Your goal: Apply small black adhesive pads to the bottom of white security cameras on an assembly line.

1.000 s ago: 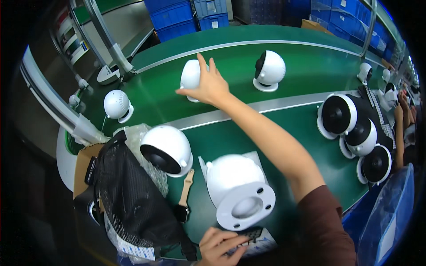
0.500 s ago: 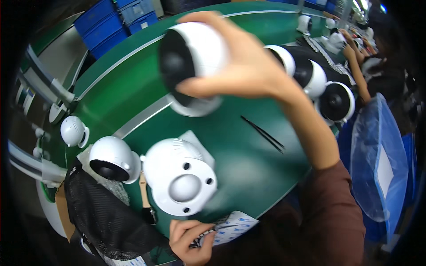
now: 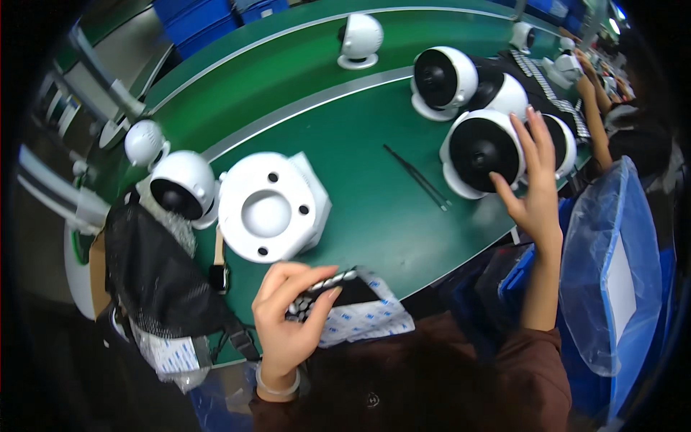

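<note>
White round fan (image 3: 481, 153) near table edge (image 3: 461, 253)

round white fans (image 3: 481, 151): 7 | tweezers (image 3: 417, 177): 1 | white base (image 3: 268, 207): 1

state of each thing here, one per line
left hand: fingers curled on a dark strip
right hand: open, fingertips on a white dome camera
white dome camera: upright, dark lens facing up
white round base: lying flat, underside up
black tweezers: lying loose on green table

A green bench (image 3: 360, 180) carries white round fans (image 3: 481, 151), an upturned white base (image 3: 265, 205) and black tweezers (image 3: 417, 176)
</note>
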Tool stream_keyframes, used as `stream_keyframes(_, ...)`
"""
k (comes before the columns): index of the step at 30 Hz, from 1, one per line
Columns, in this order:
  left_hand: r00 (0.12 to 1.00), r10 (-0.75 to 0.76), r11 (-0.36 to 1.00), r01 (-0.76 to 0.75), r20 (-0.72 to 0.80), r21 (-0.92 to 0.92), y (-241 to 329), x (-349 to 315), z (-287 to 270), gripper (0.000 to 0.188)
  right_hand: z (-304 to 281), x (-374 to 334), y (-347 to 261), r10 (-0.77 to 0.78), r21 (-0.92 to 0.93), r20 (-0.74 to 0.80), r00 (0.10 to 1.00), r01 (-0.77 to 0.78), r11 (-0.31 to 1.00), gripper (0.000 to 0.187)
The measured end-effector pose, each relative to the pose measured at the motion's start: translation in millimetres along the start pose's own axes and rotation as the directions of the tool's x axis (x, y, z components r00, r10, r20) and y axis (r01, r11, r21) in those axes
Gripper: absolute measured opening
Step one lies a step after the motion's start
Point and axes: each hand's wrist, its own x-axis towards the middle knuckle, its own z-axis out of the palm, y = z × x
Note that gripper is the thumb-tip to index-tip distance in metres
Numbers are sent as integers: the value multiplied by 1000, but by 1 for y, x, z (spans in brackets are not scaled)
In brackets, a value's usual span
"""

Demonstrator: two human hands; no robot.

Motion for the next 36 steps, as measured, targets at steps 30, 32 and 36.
stream_keyframes(30, 976, -165, 947, 116, -144, -300, -41, -49, -7, 20, 83, 148, -449, -824, 457, 144, 549, 701, 547, 13)
stream_keyframes(32, 960, -193, 954, 135, -204, -267, -52, -54, 2, 22, 114, 150, -475, -805, 547, 86, 587, 647, 530, 14)
stream_keyframes(36, 972, -119, 958, 58, -204, -281, -43, -49, -18, 20, 103, 171, -456, -787, 535, 119, 606, 628, 565, 25)
